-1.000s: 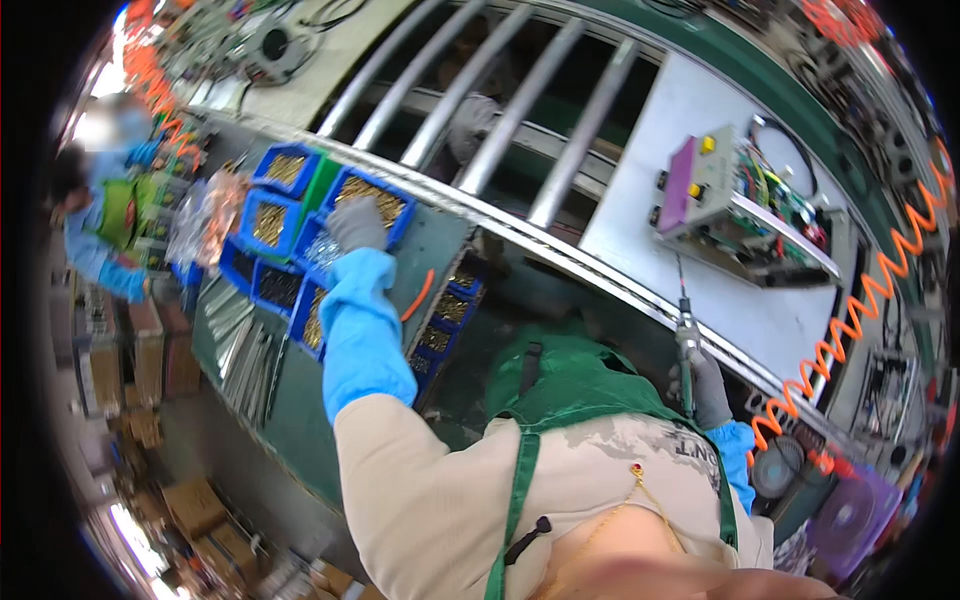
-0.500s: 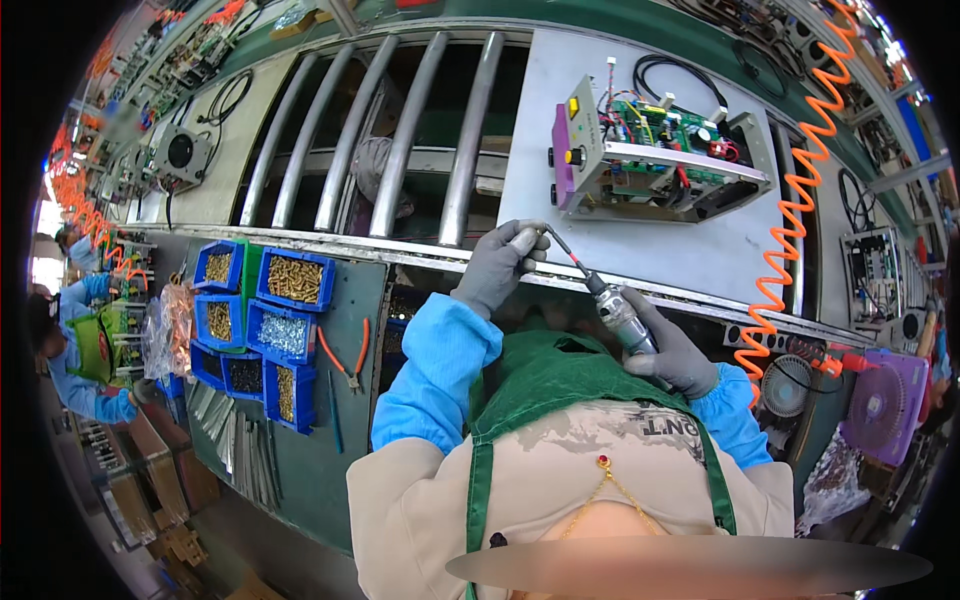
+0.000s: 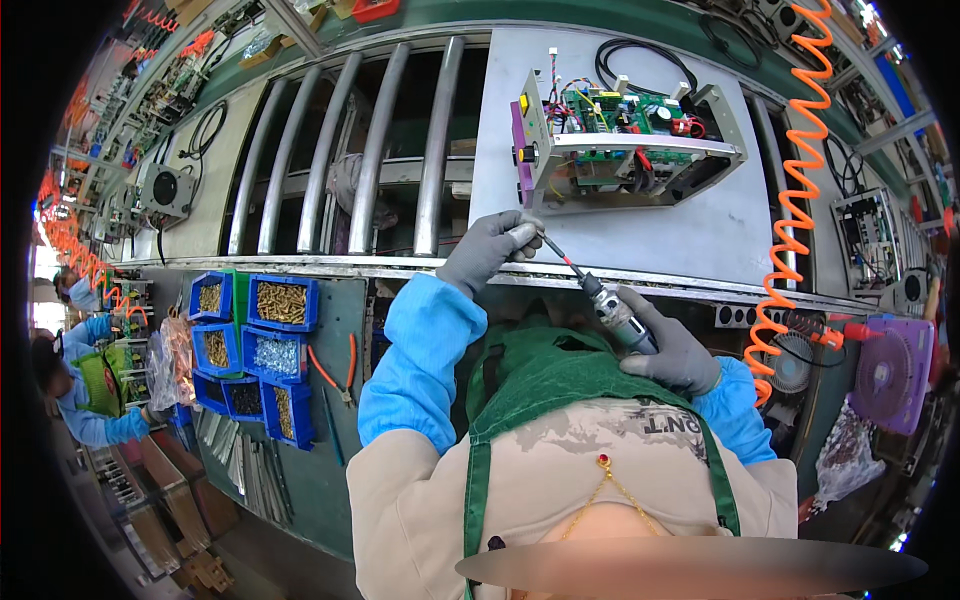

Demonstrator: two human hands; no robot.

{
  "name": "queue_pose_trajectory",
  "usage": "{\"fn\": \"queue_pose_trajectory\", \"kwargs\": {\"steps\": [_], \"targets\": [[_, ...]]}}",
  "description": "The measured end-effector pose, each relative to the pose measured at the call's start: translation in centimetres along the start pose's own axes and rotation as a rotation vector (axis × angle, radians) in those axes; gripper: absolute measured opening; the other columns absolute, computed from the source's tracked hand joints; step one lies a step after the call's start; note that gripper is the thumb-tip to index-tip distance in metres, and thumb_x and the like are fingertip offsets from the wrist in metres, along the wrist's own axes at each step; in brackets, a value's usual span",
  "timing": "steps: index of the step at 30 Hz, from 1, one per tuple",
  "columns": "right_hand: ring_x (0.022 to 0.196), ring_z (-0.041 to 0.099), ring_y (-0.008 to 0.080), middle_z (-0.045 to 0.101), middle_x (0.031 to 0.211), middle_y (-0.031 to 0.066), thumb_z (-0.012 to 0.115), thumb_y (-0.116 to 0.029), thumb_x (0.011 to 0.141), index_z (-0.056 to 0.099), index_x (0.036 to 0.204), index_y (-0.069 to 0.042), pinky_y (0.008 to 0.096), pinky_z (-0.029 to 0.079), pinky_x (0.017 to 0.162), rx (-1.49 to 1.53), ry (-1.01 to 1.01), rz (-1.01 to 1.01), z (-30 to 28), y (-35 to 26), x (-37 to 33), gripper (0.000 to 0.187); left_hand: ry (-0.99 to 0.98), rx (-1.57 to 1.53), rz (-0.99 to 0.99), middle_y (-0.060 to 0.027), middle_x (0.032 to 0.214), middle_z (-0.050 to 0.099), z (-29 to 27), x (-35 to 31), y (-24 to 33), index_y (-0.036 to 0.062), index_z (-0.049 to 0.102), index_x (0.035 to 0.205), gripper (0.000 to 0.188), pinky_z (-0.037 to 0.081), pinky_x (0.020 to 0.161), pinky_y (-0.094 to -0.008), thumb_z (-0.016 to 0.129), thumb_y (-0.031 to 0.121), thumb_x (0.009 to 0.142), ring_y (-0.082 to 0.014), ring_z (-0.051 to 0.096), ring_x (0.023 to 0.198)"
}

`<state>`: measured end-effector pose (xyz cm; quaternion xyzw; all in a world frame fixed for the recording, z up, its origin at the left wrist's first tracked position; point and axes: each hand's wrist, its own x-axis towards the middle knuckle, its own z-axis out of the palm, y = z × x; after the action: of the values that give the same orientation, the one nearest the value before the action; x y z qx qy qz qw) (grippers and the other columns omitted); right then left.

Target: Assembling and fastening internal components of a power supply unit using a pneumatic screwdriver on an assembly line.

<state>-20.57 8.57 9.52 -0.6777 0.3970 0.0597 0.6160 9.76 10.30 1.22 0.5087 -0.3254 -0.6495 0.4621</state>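
My right hand, in a grey glove, is wrapped round the grey body of a power screwdriver with a long thin bit. The bit slants up and left to my left hand, also gloved. The left thumb and fingers are pinched together at the tip of the bit, and whatever small thing they hold there is hidden. Just beyond both hands, an open metal-framed electronic unit with a purple front, a green circuit board and loose wires sits on a pale board. Neither hand touches the unit.
Blue bins of screws and small parts stand at left, beside orange-handled pliers and metal strips. Conveyor rollers lie left of the pale board. An orange coiled hose hangs at right, near a purple fan. Another person works far left.
The view has shifted, so the unit and rollers appear farther left. Both hands keep their grip, with the left still pinched at the bit's tip.
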Motion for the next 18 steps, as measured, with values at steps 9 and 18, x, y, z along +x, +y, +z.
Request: {"fn": "queue_pose_trajectory", "kwargs": {"steps": [9, 18], "targets": [[0.100, 0.052, 0.0180, 0.054, 0.119, 0.0111, 0.069, -0.012, 0.065, 0.024, 0.147, -0.012, 0.0294, 0.039, 0.092, 0.216, -0.010, -0.041, -0.4, 1.5, -0.3, 0.094, -0.082, -0.147, -0.016, -0.0035, 0.085, 0.058, 0.0, 1.1, -0.5, 0.0006, 0.059, 0.107, 0.019, 0.044, 0.063, -0.0184, 0.051, 0.015, 0.096, -0.0060, 0.051, 0.068], [0.103, 0.054, 0.0205, 0.056, 0.119, 0.0134, 0.070, -0.016, 0.064, 0.026, 0.147, -0.012, 0.0306, 0.038, 0.094, 0.057, 0.005, -0.035, -1.0, 1.3, -0.4, 0.094, -0.101, -0.179, -0.023, -0.0036, 0.084, 0.058, 0.6, 1.3, -0.4, 0.0008, 0.059, 0.105, 0.019, 0.044, 0.062, -0.0186, 0.053, 0.015, 0.095, -0.0058, 0.050, 0.067]]}}
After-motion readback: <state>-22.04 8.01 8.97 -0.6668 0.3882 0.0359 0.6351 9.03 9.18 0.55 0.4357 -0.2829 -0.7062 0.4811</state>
